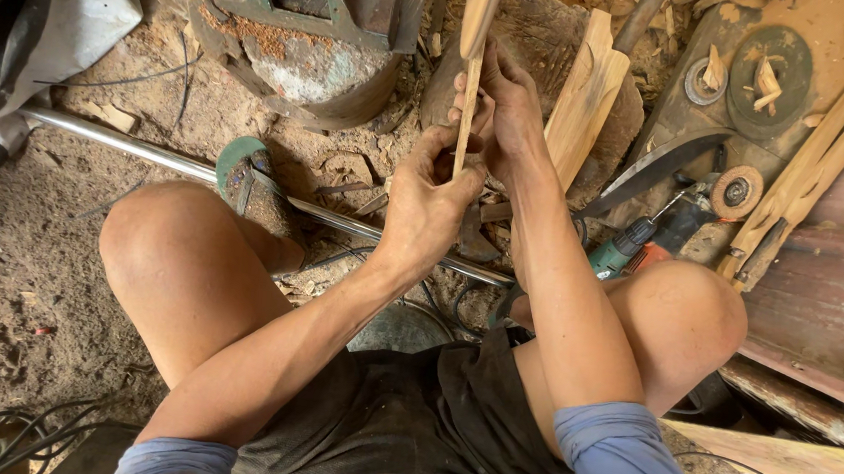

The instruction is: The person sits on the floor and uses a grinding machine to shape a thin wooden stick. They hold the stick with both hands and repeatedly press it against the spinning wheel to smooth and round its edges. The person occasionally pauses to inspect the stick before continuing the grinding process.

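Wooden and pale, the long carved stick (470, 90) stands nearly upright in front of me, its wider upper part running out of the top of the view. My left hand (430, 203) has its grip closed around the thin lower shaft, thumb and fingers pinched on it. My right hand (505, 108) sits just above and behind, its grip also closed on the same shaft, fingers curled round it. Both forearms reach forward between my bare knees, and I squat over a dirt floor (8, 265) strewn with sawdust and chips.

Behind the stick lies a flat wooden offcut (586, 94) on a round block. A shiny metal pipe (148, 153) runs across the floor from the left, passing under my hands. A green sandal (242, 175) rests on it near my left knee. To the right, a green power drill (632, 246) lies beside a dark curved blade (660, 166), with a small round sanding disc (737, 192) near them. Black cables (5, 430) coil at the lower left.
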